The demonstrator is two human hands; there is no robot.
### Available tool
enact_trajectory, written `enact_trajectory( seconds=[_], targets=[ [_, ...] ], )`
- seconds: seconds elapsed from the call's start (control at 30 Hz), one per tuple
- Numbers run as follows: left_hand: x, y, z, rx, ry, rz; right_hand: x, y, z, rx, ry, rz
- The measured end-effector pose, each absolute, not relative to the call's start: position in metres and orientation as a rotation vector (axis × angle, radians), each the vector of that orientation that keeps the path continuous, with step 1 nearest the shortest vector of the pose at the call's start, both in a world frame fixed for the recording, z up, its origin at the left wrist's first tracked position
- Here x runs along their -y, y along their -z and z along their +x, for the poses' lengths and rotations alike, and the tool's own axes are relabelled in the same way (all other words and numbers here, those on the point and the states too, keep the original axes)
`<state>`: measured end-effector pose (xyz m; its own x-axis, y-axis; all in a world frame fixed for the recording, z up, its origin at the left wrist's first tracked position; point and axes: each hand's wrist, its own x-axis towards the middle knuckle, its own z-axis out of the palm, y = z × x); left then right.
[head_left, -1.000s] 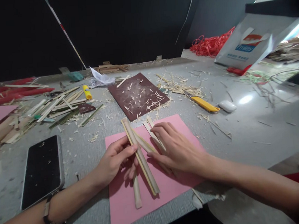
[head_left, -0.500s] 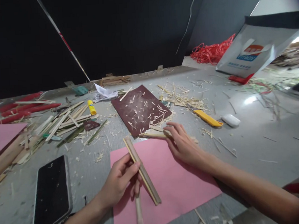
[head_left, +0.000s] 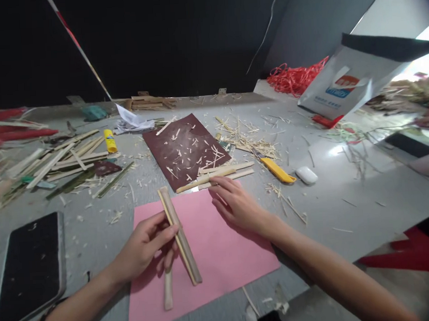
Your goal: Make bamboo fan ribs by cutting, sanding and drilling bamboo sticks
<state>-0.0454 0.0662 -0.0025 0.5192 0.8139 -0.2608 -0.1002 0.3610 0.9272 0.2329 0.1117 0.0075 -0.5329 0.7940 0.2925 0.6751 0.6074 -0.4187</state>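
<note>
Wooden strips (head_left: 185, 244) pinched by left hand (head_left: 147, 247), partly hidden; right hand (head_left: 239, 205) grip unclear.

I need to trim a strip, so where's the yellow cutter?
In the head view, the yellow cutter lies right of centre, beside the white case.

The left hand (head_left: 156, 241) held bamboo strips (head_left: 180, 237) above the pink sheet (head_left: 205, 253). The right hand (head_left: 237, 202) touched pale strips (head_left: 204, 179) lying at the sheet's far edge, partly over the dark red sheet (head_left: 184, 148) strewn with shavings (head_left: 188, 155).
</note>
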Motion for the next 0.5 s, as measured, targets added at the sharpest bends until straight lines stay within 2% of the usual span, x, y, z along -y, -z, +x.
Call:
enact_trajectory(
  seconds=[0.17,0.23,0.4,0.5],
  targets=[
    [-0.069,-0.001,-0.043,-0.8,-0.667,1.061,-0.116,-0.011,0.239,2.26,-0.293,-1.263],
    [-0.07,-0.003,-0.042,-0.794,-0.668,1.07,-0.108,-0.021,0.233,2.18,-0.37,-1.215],
    [-0.069,-0.002,-0.042,-0.801,-0.654,1.119,-0.071,-0.036,0.193,1.997,-1.119,-1.168],
    [-0.068,0.002,-0.042,-0.822,-0.642,1.167,-0.061,-0.03,0.171,1.861,-1.418,-1.198]
  ],
)
